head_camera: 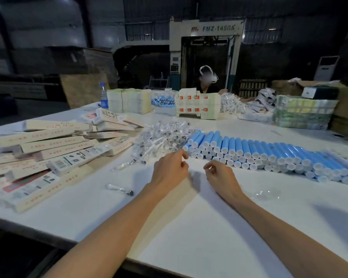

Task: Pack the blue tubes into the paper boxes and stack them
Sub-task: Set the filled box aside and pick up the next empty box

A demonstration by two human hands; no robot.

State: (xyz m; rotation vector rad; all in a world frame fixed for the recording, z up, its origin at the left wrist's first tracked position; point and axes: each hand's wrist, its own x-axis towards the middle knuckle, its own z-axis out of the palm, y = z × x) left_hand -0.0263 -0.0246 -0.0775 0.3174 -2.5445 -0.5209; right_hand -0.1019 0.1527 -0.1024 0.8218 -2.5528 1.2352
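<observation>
Left hand [170, 169]: over the middle of the table [189, 227], fingers loosely curled, nothing seen in them.
Right hand [219, 175]: just beside the left, thumb and forefinger close together, other fingers curled; apparently empty, though anything tiny between the tips is too small to tell.
Blue tubes [259, 153]: lying stacked in a long bank from the table's middle toward its right edge, several layers deep.
Long axis: running from near edge to far edge, slanted a little leftward, capped white ends facing the hands.
Way from the hands: ahead and to the right; nearest ends just beyond the right fingertips, not touching.
Nearer hand: the right, judged best placed to draw a tube out end-first along its length.
Paper boxes [48, 149]: heaped loose and flat toward the left edge, nearer the left hand, well apart from the tubes.
Clear packets [163, 137]: piled between boxes and tubes, just ahead of the left hand; one loose packet [120, 189] near the left forearm.
Step in hand: probably a reach for a tube and a box; neither taken up yet.
</observation>
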